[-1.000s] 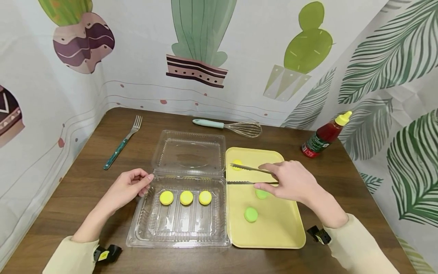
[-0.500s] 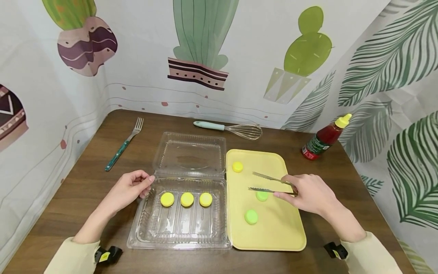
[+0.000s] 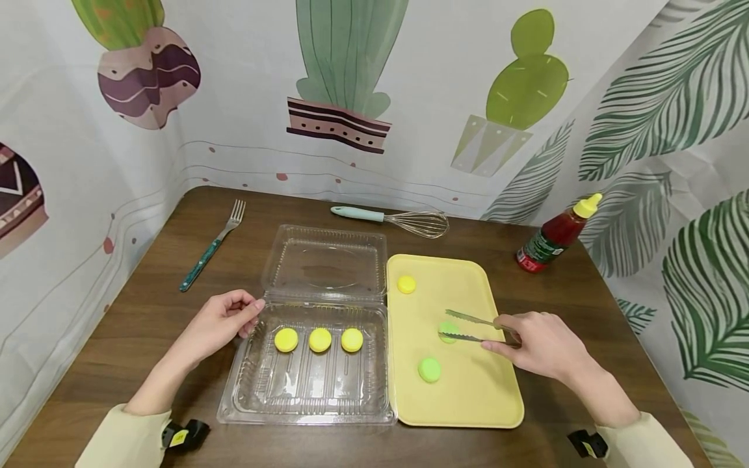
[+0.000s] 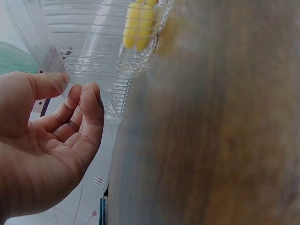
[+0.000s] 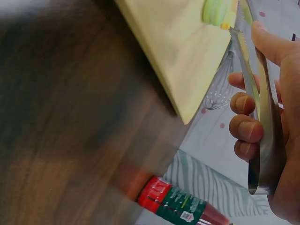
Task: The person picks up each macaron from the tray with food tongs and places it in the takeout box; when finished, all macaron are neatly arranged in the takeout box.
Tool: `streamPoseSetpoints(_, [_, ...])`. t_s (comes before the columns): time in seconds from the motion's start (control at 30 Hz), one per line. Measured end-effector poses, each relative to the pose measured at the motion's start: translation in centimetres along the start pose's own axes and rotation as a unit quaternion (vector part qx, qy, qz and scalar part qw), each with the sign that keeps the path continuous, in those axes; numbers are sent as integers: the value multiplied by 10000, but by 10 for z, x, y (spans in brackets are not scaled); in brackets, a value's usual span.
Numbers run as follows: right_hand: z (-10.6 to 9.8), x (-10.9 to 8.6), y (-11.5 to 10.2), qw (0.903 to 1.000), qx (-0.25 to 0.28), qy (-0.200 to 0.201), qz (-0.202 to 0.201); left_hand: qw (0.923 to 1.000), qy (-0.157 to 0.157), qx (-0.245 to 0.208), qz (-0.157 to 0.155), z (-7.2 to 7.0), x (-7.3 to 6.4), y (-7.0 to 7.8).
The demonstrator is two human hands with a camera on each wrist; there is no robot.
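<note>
Left hand pinches clear container at left edge; right hand holds tongs, tips parted at far green disc on yellow tray, right; level, gentle squeeze probably grips cleanest.

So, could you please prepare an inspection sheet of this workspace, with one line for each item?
Surface: brown wood-look table.
Job's things: clear container with lid open and three yellow round pieces in a row inside; yellow tray beside it, bearing one yellow piece and two green pieces.
Clutter: fork, left; whisk, back; sauce bottle, right.
Left hand: holds the container's left edge near the hinge.
Right hand: holds metal tongs, tips apart, at the farther green piece; contact cannot be told.
Cables: nothing seen.
Surroundings: white backdrop with cactus and leaf prints.
</note>
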State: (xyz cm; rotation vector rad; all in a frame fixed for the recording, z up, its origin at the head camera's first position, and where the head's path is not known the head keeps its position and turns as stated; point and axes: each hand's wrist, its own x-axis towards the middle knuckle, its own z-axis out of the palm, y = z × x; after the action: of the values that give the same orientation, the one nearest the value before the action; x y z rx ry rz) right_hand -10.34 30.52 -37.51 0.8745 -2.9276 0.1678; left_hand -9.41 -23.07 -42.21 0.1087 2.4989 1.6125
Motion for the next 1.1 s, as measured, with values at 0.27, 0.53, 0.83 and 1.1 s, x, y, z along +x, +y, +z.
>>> streamPoseSetpoints(0.27, [7, -7, 4, 9999, 14, -102, 124, 10000, 13, -74, -39, 0, 0, 2])
streamPoseSetpoints(0.53, [10, -8, 6, 10000, 77, -38, 23, 10000, 0, -78, -32, 0, 1, 1])
streamPoseSetpoints(0.83, [11, -8, 7, 9999, 96, 21, -84, 10000, -1, -66, -30, 0, 1, 0])
streamPoseSetpoints(1.1, [10, -8, 6, 9999, 88, -74, -46, 10000, 6, -38, -63, 0, 1, 0])
